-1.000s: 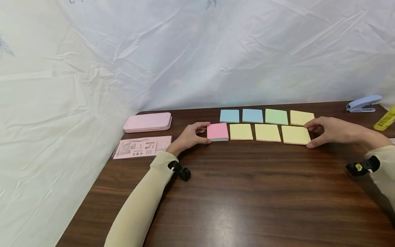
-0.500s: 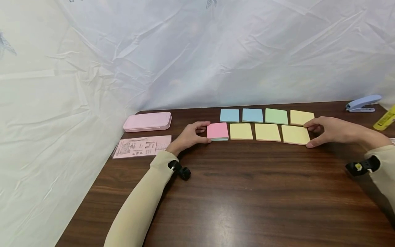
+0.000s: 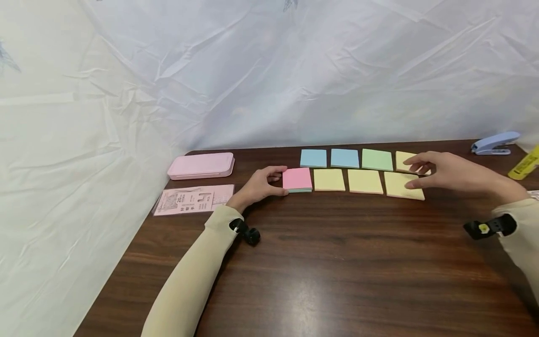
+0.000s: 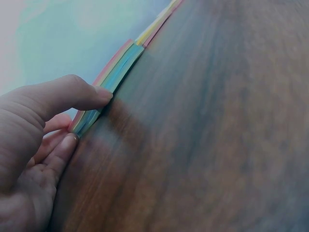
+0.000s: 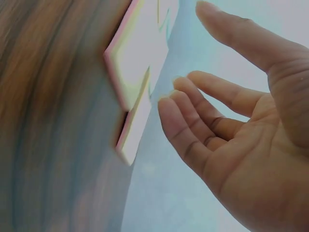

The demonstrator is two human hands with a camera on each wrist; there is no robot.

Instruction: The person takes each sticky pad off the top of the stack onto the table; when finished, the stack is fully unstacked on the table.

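The left hand pinches the left edge of the pink-topped pad, a thick multicolour stack at the left end of the near row. The right hand hovers loose and empty over the rightmost yellow pad. Judged step: squaring 2 rows of 4 flat paper squares; next needs a light nudge. The wood-grain table is glossy.

— Where is there room around the pink pad?

— Nearer than it, the desk lies bare and wide. Beyond it sits a blue pad, to its right a yellow pad, and well left a pink case.
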